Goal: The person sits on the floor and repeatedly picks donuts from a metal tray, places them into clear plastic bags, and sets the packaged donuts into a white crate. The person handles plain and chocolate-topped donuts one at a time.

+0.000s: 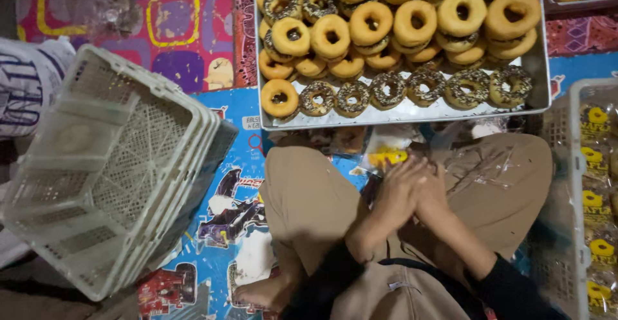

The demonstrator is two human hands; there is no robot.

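A clear plastic wrapper with a yellow print (388,157) sits just above the person's lap, at the fingertips of both hands; what it contains is too hidden to tell. The left hand (398,190) and right hand (432,194) press together over it, fingers curled; how firmly either grips the wrapper cannot be told. This looks like a bagging or sealing step, and the next move would call for a steady 2-handed pinch at the wrapper's mouth. Just beyond, a metal tray (542,69) holds plain and sprinkled doughnuts (370,24). A white crate (570,185) of wrapped doughnuts stands at right, stacked empty baskets (109,165) at left, on the patterned floor mat (232,217).
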